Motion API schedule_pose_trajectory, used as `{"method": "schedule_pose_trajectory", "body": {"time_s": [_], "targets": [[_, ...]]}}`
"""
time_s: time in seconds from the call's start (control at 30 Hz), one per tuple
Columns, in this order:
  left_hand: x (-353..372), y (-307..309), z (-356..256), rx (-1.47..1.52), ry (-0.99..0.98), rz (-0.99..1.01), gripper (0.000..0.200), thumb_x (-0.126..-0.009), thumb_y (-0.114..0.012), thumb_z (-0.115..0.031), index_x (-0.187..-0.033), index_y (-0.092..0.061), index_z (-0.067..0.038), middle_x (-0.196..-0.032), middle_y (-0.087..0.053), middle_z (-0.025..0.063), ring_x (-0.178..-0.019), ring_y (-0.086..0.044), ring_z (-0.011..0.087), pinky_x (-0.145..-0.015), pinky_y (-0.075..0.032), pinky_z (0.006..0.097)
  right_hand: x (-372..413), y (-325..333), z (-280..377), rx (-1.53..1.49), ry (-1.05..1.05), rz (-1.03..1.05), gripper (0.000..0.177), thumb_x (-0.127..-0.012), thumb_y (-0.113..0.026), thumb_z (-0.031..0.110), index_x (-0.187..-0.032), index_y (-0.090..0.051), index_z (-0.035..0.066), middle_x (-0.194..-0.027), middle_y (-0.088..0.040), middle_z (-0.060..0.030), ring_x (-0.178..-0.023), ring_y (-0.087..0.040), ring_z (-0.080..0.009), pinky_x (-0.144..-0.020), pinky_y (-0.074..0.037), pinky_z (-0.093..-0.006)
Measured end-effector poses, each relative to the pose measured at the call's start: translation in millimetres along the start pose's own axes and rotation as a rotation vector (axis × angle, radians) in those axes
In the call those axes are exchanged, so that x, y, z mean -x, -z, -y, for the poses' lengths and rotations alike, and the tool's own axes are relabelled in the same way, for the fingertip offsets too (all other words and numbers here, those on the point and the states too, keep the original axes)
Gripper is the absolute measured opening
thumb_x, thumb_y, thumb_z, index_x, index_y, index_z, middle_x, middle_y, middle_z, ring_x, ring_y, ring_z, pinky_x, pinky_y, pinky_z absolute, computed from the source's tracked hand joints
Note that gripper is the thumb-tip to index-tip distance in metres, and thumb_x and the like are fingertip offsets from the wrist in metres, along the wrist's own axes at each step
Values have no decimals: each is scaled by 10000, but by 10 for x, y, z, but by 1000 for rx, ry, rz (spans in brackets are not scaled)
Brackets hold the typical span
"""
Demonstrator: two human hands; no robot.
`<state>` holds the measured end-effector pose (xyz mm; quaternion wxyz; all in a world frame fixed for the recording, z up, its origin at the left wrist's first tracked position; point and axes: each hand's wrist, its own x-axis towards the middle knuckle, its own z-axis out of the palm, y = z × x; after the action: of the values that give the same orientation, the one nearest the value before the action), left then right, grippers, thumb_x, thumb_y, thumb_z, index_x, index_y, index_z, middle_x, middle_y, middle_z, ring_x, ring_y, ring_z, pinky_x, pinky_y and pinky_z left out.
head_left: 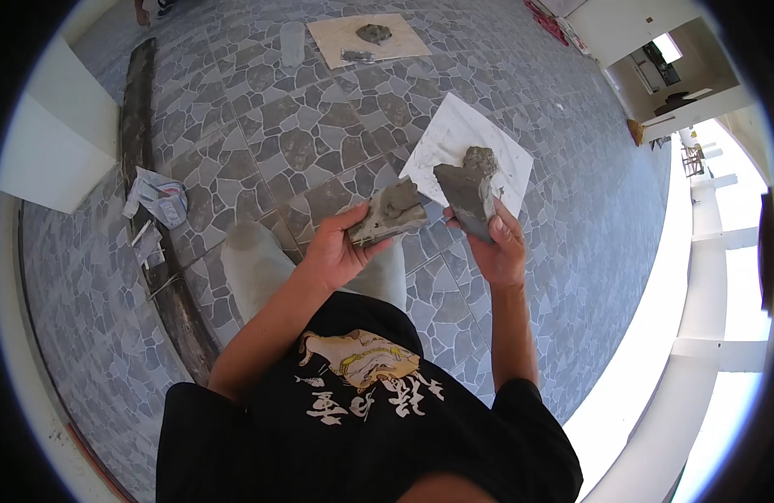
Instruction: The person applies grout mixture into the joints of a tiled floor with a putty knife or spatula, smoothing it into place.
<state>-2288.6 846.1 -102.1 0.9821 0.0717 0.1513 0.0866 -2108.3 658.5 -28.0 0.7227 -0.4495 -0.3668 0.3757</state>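
Observation:
My left hand point(336, 251) holds a small flat board point(391, 216) loaded with a lump of grey mortar. My right hand point(500, 247) grips a trowel point(466, 197) whose blade is coated in grey mortar; its blade stands close to the board's right edge. Both are held at chest height above the patterned grey tile floor point(303, 142). Below them lies a white tile point(462, 138) with a mortar lump point(481, 157) on it.
A beige tile point(403, 42) with mortar and a tool lies farther off, beside a plastic bottle point(292, 42). Crumpled paper bags point(156, 201) rest by a dark floor channel point(139, 117). A white wall block point(51, 142) stands left; a bright balcony edge point(655, 352) runs right.

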Motion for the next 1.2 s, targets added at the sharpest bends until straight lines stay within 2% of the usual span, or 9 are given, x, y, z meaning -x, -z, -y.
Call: {"method": "schedule_pose_trajectory", "body": {"time_s": [0.2,0.27,0.47,0.53,0.6,0.63,0.77,0.87,1.2], "targets": [[372,-325,-186,-51,-186,56,379,-984,-525,-216,-1281,-473,13,-1181,-610,154,-1022,-672,264,-780,-630,381,-149,-587,181,563,187,202,472,-880,-635,212,-1294,-588,-13,-1388,-489,-198,-1305,-456,-308,-1058,-358,-373],[550,-300,-287,-224,-307,96,413,-984,-533,-223,-1339,-436,-36,-1231,-578,109,-1102,-628,242,-890,-575,433,-243,-739,208,741,241,281,451,-859,-658,170,-1276,-609,4,-1381,-496,-198,-1287,-477,-313,-1044,-379,-374],[957,-91,-489,-251,-449,132,425,-981,-547,-209,-1354,-428,-42,-1233,-580,109,-1096,-633,234,-824,-598,446,-724,-888,143,1106,295,370,413,-850,-678,144,-1243,-635,24,-1345,-531,-193,-1250,-511,-328,-1039,-393,-395],[1075,-52,-567,-238,-508,128,432,-974,-554,-197,-1356,-422,-45,-1231,-581,116,-1080,-643,245,-798,-609,442,-854,-871,34,1169,470,399,393,-922,-609,226,-1232,-621,-14,-1225,-609,-196,-1114,-604,-333,-908,-501,-395],[1159,17,-665,-212,-569,123,440,-967,-561,-185,-1358,-416,-48,-1229,-582,123,-1064,-654,255,-772,-620,439,-851,-1045,51,77,-214,149,472,-995,-470,351,-1218,-584,-50,-1064,-668,-194,-914,-672,-322,-670,-563,-386],[1192,86,-720,-216,-617,96,431,-963,-571,-179,-1348,-425,-50,-1221,-587,122,-1057,-655,246,-764,-620,436,-843,-1228,56,-38,-298,34,587,-1000,-376,474,-1187,-541,-58,-866,-678,-189,-611,-663,-289,-373,-477,-344],[1267,242,-796,-296,-752,53,412,-950,-605,-174,-1315,-455,-52,-1196,-603,107,-1054,-648,213,-783,-610,410,-836,-1462,74,47,-607,-34,625,-942,-455,545,-1166,-520,-35,-733,-637,-174,-331,-525,-244,-186,-299,-287],[1266,304,-836,-382,-821,-17,344,-953,-617,-168,-1269,-525,-66,-1129,-612,39,-888,-623,115,-714,-520,215,-875,-1570,67,208,-705,-36,609,-945,-468,537,-1164,-520,-29,-730,-641,-157,-338,-533,-224,-190,-304,-269],[1225,366,-937,-807,-926,-67,339,-948,-614,-123,-1272,-541,-57,-1097,-585,13,-1009,-520,80,-909,-421,235,-1325,-1717,-21,530,-763,26,557,-943,-496,504,-1103,-519,-29,-700,-617,-115,-342,-514,-175,-225,-295,-234]]}}
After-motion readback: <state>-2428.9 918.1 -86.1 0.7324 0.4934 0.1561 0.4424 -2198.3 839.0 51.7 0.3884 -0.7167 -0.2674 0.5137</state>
